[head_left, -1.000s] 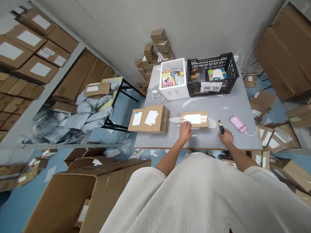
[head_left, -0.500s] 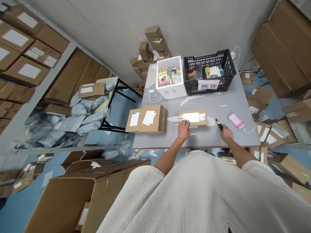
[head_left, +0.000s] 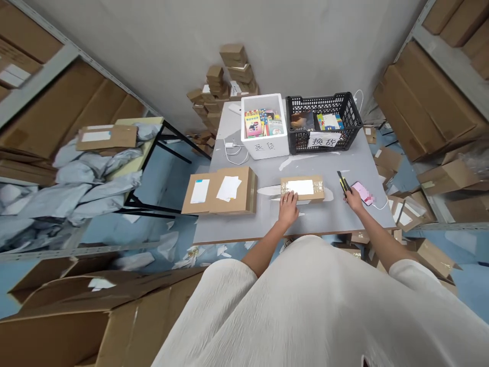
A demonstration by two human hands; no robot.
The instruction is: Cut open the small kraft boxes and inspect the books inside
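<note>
A small taped cardboard box (head_left: 318, 189) with a white label lies on the grey table. My left hand (head_left: 288, 208) rests on its near left edge, fingers laid over the top without wrapping round it. My right hand (head_left: 353, 199) is closed around a black and yellow utility knife (head_left: 343, 182), held just above the tabletop to the right of the box. Beside that hand lies a pink-screened phone (head_left: 362, 192) with a white cable, partly blurred out.
At the table's left are larger cardboard boxes (head_left: 233, 191) with papers on top. Behind stand a white foam box (head_left: 267, 148) of books and a black crate (head_left: 324, 145). Grey parcels (head_left: 103, 183) cover a side table. A big open carton (head_left: 126, 311) stands at front left.
The view has shifted, so the side shelves sit differently. My right hand has brought the knife nearer the phone, its blade end pointing more upright. My left hand stays on the small box.
</note>
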